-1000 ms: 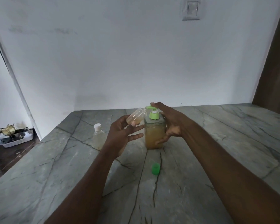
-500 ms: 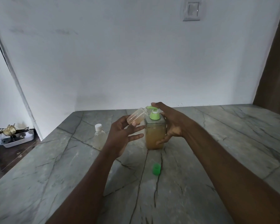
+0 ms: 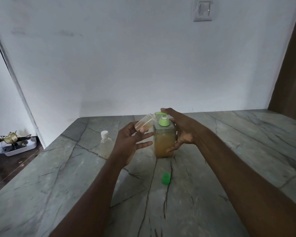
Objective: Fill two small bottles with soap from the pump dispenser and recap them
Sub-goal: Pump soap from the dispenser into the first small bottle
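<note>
Right hand (image 3: 183, 132) grips dispenser (image 3: 164, 142), finger (image 3: 167, 110) on pump (image 3: 164, 122); left hand (image 3: 129, 144) pinches bottle (image 3: 144, 123) at its spout (image 3: 158, 113). Press slowly; mouth seems aligned.

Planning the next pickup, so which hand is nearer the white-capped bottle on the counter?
Left. The left hand, holding the open small bottle, is close beside the white-capped bottle; the right hand is beyond, on the pump dispenser.

No clear change, small bottle (image 3: 144, 123) barely shifted in view
</note>
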